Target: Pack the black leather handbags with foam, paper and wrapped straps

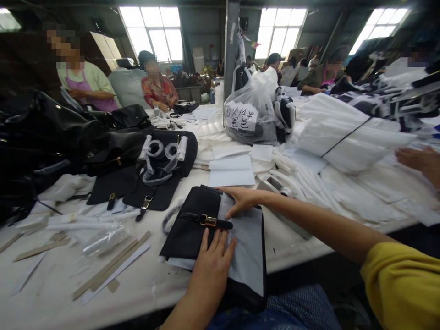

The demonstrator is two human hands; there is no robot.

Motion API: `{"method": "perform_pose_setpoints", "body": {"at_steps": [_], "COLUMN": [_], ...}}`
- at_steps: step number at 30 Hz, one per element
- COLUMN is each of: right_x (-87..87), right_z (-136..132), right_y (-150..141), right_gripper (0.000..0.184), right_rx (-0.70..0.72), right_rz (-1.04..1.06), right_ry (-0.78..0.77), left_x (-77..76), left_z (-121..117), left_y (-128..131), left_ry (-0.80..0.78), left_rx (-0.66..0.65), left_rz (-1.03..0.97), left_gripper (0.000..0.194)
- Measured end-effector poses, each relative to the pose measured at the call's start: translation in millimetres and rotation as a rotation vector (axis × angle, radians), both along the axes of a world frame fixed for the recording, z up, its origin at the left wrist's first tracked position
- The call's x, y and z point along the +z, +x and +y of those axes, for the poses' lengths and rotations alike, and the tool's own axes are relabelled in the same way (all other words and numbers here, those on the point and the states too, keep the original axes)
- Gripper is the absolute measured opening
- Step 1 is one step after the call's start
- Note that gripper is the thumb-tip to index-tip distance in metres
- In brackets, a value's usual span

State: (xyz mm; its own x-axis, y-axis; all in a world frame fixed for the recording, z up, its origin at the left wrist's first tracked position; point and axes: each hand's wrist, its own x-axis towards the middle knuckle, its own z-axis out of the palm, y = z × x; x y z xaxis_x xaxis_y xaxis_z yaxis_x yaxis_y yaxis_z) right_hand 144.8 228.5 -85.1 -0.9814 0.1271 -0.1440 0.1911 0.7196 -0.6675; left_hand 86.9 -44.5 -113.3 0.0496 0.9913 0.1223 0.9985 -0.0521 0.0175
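Near the lower centre of the frame, a black bag (187,238) lies at the near edge of the table (137,288), its gold buckle (208,220) facing up. The left hand (215,259) rests palm down on it, fingers straight and slightly apart, tips just below the buckle. The right hand (242,200), thumb and fingers spread, touches the bag's upper edge and a pale sheet (245,250).

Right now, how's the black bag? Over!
Left hand flat on black bag, below gold buckle. Right hand spread near its top. Brown strips lie left, clear of it.
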Motion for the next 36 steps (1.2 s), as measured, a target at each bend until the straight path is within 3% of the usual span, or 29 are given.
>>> {"method": "perform_pose_setpoints", "body": {"at_steps": [2, 6, 12, 15, 19, 21, 23, 26, 28, 31, 36], "right_x": [-7.4, -12.1, -11.3, -12.2, -20.5, -25.2, -26.5, -21.6, -17.6, -14.8, 3.4], "right_z": [-4.1, 0.8, -13.5, -33.6, -73.1, -99.7, -129.7, -172.8, -194.2, -210.7, -205.7], "right_y": [-1.0, -1.7, 22.3, 55.6, 113.7, 135.5, 145.7, 139.1, 126.0, 106.3, 91.5], "right_gripper": [0.109, 0.08, 0.052, 0.05, 0.058, 0.066, 0.067, 0.054, 0.047, 0.039, 0.042], "right_rx": [-0.034, -0.085, -0.488, -0.7, -0.899, -1.016, -1.061, -0.913, -0.873, -0.991, -1.077], "right_rz": [-0.053, -0.128, 0.086, 0.151, 0.264, 0.318, 0.329, 0.274, 0.265, 0.306, 0.387], "right_ry": [-0.198, -0.472, -0.298, -0.149, -0.084, -0.264, -0.644, -1.202, -1.396, -1.448, -1.237], "left_x": [1.9, 2.5, 7.6, 9.0, 3.5, 0.5, -0.6, 1.6, 3.8, 5.7, 10.1], "left_z": [-0.1, -0.3, -2.5, -7.6, -19.3, -24.6, -27.8, -28.9, -29.0, -31.2, -33.4], "left_y": [0.8, 2.1, 0.1, -1.1, -4.4, -6.3, -7.7, -8.1, -8.3, -9.3, -8.7], "left_ry": [0.005, 0.02, 0.026, 0.078, 0.23, 0.306, 0.348, 0.351, 0.338, 0.33, 0.438], "left_rx": [-0.003, 0.01, -0.023, -0.041, -0.097, -0.114, -0.121, -0.125, -0.113, -0.095, -0.034], "left_rz": [0.01, 0.038, 0.018, -0.005, -0.08, -0.125, -0.174, -0.234, -0.255, -0.275, -0.324], "left_gripper": [0.044, 0.043, 0.054, 0.066, 0.056, 0.05, 0.044, 0.036, 0.033, 0.032, 0.031]}}
